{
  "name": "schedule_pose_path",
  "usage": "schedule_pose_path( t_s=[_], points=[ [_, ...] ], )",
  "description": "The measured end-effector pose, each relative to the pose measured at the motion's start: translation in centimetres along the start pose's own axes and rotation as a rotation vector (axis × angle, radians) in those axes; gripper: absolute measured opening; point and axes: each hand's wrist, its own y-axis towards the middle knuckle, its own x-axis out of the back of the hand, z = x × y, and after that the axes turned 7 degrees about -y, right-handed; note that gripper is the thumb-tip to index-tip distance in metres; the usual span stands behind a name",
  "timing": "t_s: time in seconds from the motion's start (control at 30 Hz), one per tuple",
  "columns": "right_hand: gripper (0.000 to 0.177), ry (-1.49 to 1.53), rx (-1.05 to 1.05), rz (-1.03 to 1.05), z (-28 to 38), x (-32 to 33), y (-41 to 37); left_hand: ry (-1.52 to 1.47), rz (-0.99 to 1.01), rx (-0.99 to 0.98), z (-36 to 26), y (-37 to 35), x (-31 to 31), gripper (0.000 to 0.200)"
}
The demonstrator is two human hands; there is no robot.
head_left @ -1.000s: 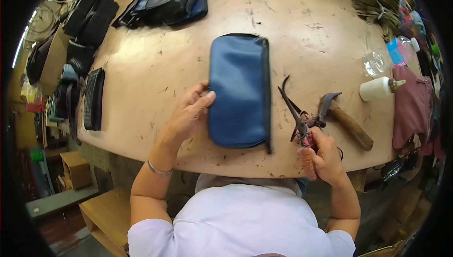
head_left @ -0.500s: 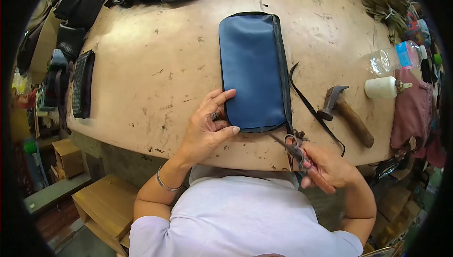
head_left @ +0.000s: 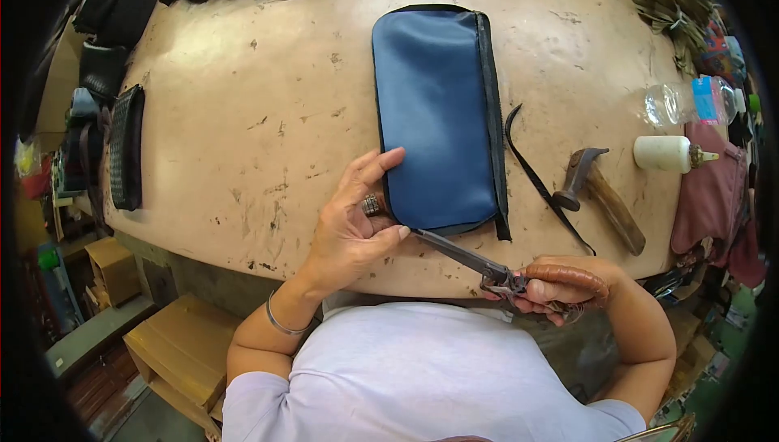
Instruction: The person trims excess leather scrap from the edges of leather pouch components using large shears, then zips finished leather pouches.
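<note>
- Blue pouch [head_left: 438, 109], head view: it lies flat on the tabletop [head_left: 268, 117], a little right of the middle. Its zip side faces right and its short end is close to the near edge.
- Left hand [head_left: 353, 227]: the fingers are spread and unclenched. The forefinger lies along the pouch's left edge and the thumb tip is at its near-left corner, pinning it down rather than gripping it.
- Right hand [head_left: 560, 288]: it sits off the near edge of the tabletop with its fingers curled tight round the wrapped handles of the scissors [head_left: 466, 255].
- Scissors: the 2 blades look nearly together, and the tip meets the pouch's near-left corner just beside the thumb.
- Step in hand, as I judge it: trimming or picking at that near-left corner seam.
- Next move: it calls for a steady hold on the corner, a small opening of the blades, and the thumb kept out of their line.
- Right of the pouch: a loose black strip [head_left: 540, 182] lies just beside it, then a hammer [head_left: 600, 194]. A glue bottle [head_left: 669, 153] and a water bottle [head_left: 690, 101] stand near the right edge.
- Left edge: a black woven wallet [head_left: 127, 148].
</note>
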Motion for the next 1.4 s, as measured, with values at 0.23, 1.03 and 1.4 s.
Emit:
schedule_pose_path(
  t_s=[0.23,1.03,1.4],
  points=[
    [0.057,0.196,-0.001,0.018,-0.7,0.2,0.4,-0.106,0.051,0.015,-0.1,0.2,0.4,0.058],
    [0.056,0.091,0.047,-0.015,0.0,0.6,0.8,-0.161,0.082,0.054,-0.3,0.2,0.4,0.056],
    [0.055,0.347,0.177,0.0,-1.8,-0.4,1.0,-0.102,0.119,0.059,0.0,0.2,0.5,0.058]
  ],
)
